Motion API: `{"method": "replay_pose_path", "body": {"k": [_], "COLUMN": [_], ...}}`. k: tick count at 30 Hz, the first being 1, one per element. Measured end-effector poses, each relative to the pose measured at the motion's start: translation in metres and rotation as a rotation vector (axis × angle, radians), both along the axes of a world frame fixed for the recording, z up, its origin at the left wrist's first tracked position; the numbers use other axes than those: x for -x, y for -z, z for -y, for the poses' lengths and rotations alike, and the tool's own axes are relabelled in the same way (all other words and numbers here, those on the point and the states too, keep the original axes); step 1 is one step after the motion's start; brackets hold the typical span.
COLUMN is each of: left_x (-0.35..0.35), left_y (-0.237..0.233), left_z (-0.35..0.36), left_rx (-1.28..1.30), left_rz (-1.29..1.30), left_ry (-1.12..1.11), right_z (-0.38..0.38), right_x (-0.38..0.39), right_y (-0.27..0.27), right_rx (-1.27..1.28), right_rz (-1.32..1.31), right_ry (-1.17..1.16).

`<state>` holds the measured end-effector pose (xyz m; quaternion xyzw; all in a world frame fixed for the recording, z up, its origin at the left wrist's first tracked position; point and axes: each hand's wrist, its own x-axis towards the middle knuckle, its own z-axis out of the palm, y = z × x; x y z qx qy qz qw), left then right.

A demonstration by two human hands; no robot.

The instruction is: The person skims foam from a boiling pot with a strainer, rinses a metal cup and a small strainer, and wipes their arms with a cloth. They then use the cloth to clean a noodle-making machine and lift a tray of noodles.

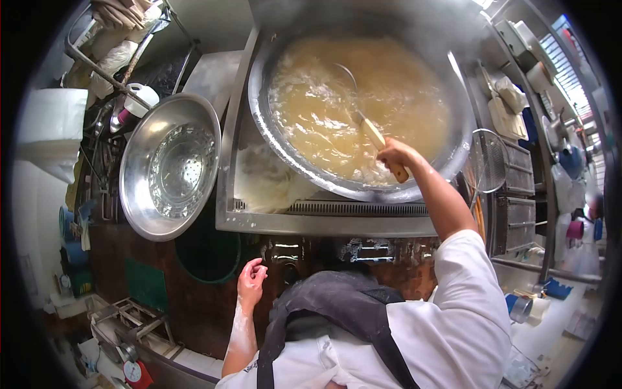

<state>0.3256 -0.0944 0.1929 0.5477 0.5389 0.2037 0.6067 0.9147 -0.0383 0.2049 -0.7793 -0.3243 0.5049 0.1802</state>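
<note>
Ladle (pixel 367 124) rests in a wide cooking pot, toward one o'clock from the middle of the view. Largest of all is the metal stove (pixel 324 225), with a slotted strip (pixel 363 208) along its near edge. On it sits the round cooking pot (pixel 285 150), filled with cloudy, yellowish liquid (pixel 304 123) that is ruffled and frothy at ten o'clock of the pot; steam (pixel 447 35) blurs the pot's far side. A shiny metal basin (pixel 137 175), tilted, stands between nine and ten o'clock, beside the stove. Between two and three o'clock, just beside the pot, is a round wire strainer (pixel 490 159).

The ladle slants across the liquid, its curved head partly under the surface toward twelve o'clock of the pot, its wooden handle pointing to five. Fingers of the right hand (pixel 396 154) are wrapped around that handle, at two o'clock. Well apart, at seven o'clock, the left hand (pixel 251 282) hangs free below the stove's edge, fingers loosely curled, the forearm whitened. Smallest, a white jug (pixel 142 97) stands at ten o'clock, behind the basin.
</note>
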Motion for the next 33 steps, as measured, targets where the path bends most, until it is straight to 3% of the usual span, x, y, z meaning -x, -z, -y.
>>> {"method": "replay_pose_path", "body": {"k": [3,5,9,12,16,27,29,33], "left_x": [0.014,0.024,0.047,0.072,0.106,0.156,0.16,0.156], "left_y": [0.004,-0.002,-0.011,-0.011,-0.011,0.006,0.01,-0.002], "left_z": [-0.004,-0.009,-0.02,-0.024,-0.026,-0.018,-0.018,-0.02], "left_rx": [-0.025,-0.074,-0.155,-0.188,-0.217,-0.174,-0.189,-0.179], "left_rz": [0.042,0.031,0.064,0.09,0.078,0.131,0.134,0.151], "left_ry": [0.019,0.077,0.156,0.193,0.246,0.282,0.301,0.294], "right_z": [0.049,0.083,0.14,0.171,0.195,0.218,0.226,0.233], "right_x": [0.039,0.088,0.135,0.195,0.252,0.402,0.408,0.397], "right_y": [0.005,-0.039,-0.025,-0.061,-0.08,-0.13,-0.096,-0.04], "right_rx": [-0.037,-0.027,-0.115,-0.147,-0.225,-0.118,-0.137,-0.171], "right_rz": [-0.126,-0.212,-0.358,-0.453,-0.393,0.061,0.427,0.757], "right_ry": [0.046,0.169,0.215,0.34,0.359,0.315,0.129,-0.15]}}
